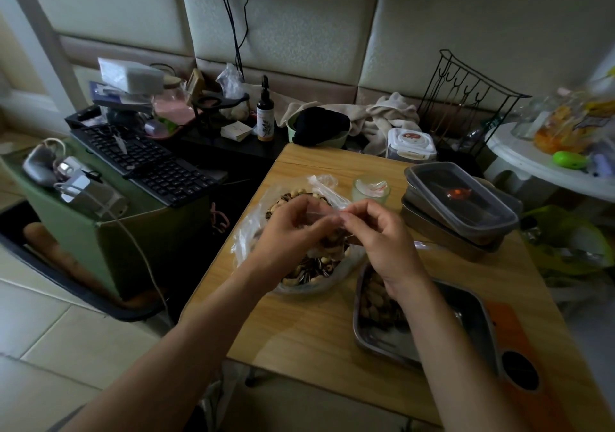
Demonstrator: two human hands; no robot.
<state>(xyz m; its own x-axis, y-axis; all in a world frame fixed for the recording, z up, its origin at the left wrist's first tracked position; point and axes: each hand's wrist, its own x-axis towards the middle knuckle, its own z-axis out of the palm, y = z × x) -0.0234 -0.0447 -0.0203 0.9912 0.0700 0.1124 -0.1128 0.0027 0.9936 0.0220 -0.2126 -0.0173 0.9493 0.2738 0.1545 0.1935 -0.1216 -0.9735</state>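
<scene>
I am watching both hands meeting above the left half of the bench [309, 335]. The left hand [293, 231] is curling its fingers round the top of a small clear plastic bag [327, 216]. The right hand [382, 241] is pinching the same strip of film between thumb and forefinger, so the two hands are almost touching. The small clear plastic bag is hanging between them, lifted off the bench. Its lower part is showing something brown and dark inside, but I am not making out what.

Directly beneath the hands, a large plastic bag [244, 238] is lying open on the bench close to its left edge, holding mixed nuts and striped sunflower seeds [309, 270]. A metal tray [466, 315] is sitting toward the near edge, just right of the large plastic bag, and peanuts [376, 298] are lying in its left end under my right wrist. A small glass [371, 189] is standing beyond the hands, toward the far edge. A stack of lidded containers [462, 205] is resting along the right edge near the far right corner. A black keyboard [149, 162] is lying off the bench, on a green box to the left
</scene>
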